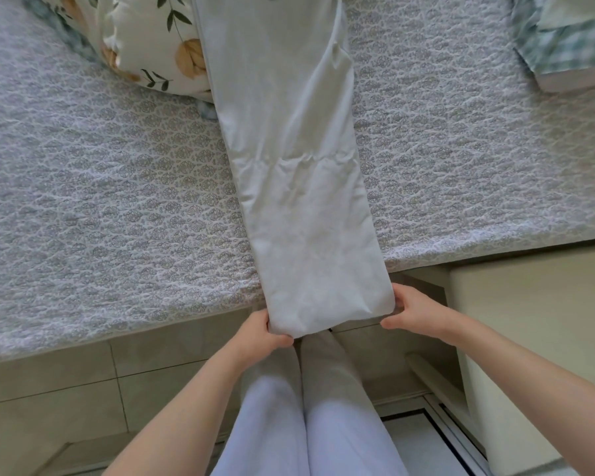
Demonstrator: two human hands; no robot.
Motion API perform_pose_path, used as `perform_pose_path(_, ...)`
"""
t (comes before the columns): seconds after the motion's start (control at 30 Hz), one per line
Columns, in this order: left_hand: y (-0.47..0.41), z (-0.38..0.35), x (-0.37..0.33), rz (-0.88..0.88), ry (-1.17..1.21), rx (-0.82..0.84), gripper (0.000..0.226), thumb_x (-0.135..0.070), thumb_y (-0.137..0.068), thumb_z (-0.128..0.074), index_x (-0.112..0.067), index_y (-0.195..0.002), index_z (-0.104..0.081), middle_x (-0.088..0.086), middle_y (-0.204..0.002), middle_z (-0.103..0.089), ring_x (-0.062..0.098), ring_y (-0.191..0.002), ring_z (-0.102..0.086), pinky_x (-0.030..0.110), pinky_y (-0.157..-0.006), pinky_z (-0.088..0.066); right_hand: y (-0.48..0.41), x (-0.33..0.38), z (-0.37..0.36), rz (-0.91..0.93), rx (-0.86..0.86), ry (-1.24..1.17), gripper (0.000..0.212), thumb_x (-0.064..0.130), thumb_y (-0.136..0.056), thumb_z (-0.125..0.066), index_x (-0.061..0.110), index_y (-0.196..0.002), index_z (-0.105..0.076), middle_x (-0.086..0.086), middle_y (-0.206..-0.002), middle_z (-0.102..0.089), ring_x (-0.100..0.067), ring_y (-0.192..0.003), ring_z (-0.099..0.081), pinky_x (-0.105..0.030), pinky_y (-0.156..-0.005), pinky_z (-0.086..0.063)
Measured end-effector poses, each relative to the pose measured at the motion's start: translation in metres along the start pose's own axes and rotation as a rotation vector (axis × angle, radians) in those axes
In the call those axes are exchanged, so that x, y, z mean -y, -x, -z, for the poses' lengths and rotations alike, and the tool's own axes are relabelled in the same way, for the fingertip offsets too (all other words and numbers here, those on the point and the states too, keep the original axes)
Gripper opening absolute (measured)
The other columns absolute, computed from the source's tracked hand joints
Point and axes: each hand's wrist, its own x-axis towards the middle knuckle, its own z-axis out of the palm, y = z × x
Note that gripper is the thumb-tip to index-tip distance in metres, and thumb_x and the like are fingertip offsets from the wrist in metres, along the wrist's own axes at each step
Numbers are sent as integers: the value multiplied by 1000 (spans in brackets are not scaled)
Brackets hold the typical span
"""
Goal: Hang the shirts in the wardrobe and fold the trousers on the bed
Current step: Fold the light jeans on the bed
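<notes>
Trousers (289, 149) lie lengthwise on the bed (100, 201), far side to near edge, hem end overhanging the near edge. Left hand (258, 333) pinches the hem's left corner, right hand (414, 312) holds its right corner, both just in front of the bed edge. Pillow (145, 39) sits far left on the bed, its right side under the trousers' left edge. Clothes stack (571, 39) sits far right on the bed, well apart from the trousers. Cabinet (529, 304) stands on the right, against the bed's near edge. Person's legs (306, 407) are below the hem, on the floor (49, 389).
</notes>
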Motion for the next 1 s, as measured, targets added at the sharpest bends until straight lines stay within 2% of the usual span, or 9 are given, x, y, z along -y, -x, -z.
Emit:
perform_pose_path(0.13,11,-1,12,13,92,-1,39,1,-85,-69,-18,-117,-61,-5,-110,-71,6,-100,-68,16,-77,-53,6,-12,-5,-30,19,-22,60,2,-75,-73,24,-126,-49,9,-118,-64,-6,-102,-66,-26,-88,-55)
perform_pose_path(0.23,26,-1,13,37,188,-58,35,-2,-87,-69,-12,-119,-61,0,-110,-72,8,-95,-70,16,-74,-54,16,-19,-11,-78,20,-53,40,4,-78,-73,12,-116,-63,1,-111,-71,-12,-99,-69,-24,-85,-55)
perform_pose_path(0.33,44,-2,10,42,227,-40,38,-4,-83,-74,-13,-118,-63,0,-109,-74,11,-96,-71,18,-76,-55,34,-16,-16,-83,53,-89,30,6,-82,-71,12,-111,-70,3,-108,-73,-10,-101,-68,-20,-87,-53)
perform_pose_path(0.53,86,-10,10,23,170,17,39,8,-82,-68,-12,-115,-62,-3,-102,-76,11,-96,-71,19,-76,-54,69,2,-21,-46,65,-157,47,14,-73,-76,19,-118,-65,8,-112,-71,-7,-105,-66,-29,-96,-51)
perform_pose_path(0.6,99,-12,11,20,170,7,30,3,-85,-67,-9,-112,-59,-3,-98,-76,16,-98,-71,24,-81,-52,81,9,-21,-32,67,-152,52,17,-67,-74,21,-118,-64,9,-112,-71,-7,-106,-65,-30,-96,-51)
perform_pose_path(0.7,117,-13,10,4,181,-52,22,-8,-88,-67,-3,-106,-55,8,-93,-76,24,-86,-65,35,-76,-45,98,15,-22,-11,82,-124,47,9,-76,-72,23,-119,-61,8,-115,-70,-6,-106,-65,-29,-95,-51)
perform_pose_path(0.8,132,-17,4,-32,216,-103,19,-13,-92,-64,-9,-107,-52,16,-88,-73,18,-74,-62,31,-73,-48,112,16,-24,-8,49,-154,56,18,-73,-78,22,-124,-56,5,-118,-68,-10,-106,-66,-38,-97,-52)
perform_pose_path(0.87,141,-20,0,-36,254,-120,27,-10,-94,-62,-13,-117,-49,12,-90,-75,13,-72,-69,22,-69,-51,120,14,-25,-15,37,-210,62,28,-69,-80,22,-125,-55,4,-119,-68,-14,-106,-66,-43,-95,-53)
perform_pose_path(1.0,156,-28,-6,-52,303,-141,65,-10,-88,-70,-29,-133,-26,6,-97,-76,18,-91,-73,32,-85,-54,135,12,-26,-53,38,-290,39,27,-86,-71,23,-122,-53,3,-115,-69,-17,-100,-69,-43,-84,-57)
